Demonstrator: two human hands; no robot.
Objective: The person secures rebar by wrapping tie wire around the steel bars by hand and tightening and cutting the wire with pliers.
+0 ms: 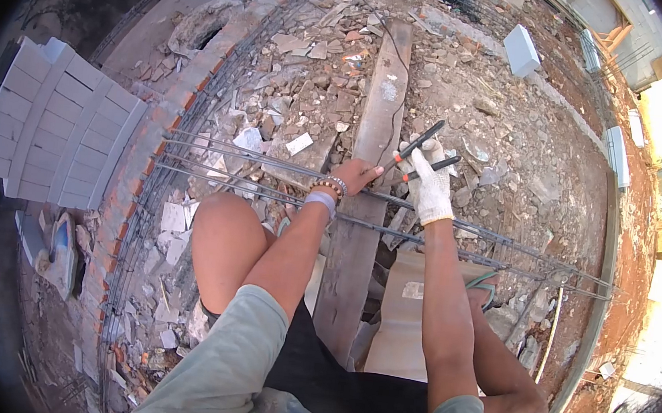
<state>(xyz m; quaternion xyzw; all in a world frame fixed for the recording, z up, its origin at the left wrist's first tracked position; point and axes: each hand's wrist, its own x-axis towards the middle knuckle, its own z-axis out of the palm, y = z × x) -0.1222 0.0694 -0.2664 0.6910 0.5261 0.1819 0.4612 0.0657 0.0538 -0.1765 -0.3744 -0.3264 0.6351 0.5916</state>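
- The right hand, in a white cloth glove (433, 187), holds a hand tool with two long black handles marked with orange (420, 140); the gloved fingers bend around the handles, which stand apart like a V
- The bare left hand (357, 177), with beads on its wrist, is just beside the tool and right by the long thin grey metal bars (384, 198); its fingers are bent and close together, but I cannot tell if they pinch anything
- The tool is over the long brown wooden plank (346, 281) and its right edge, and the bars lie across that plank
- The tool looks hard and stiff, a bit heavy for its size, and not easy to break; best to hold it by both handles, well away from its biting end
- The bars look stiff too, but so long and thin that they may wobble; a grip near the plank should be steadiest, and the glove should help against rough metal
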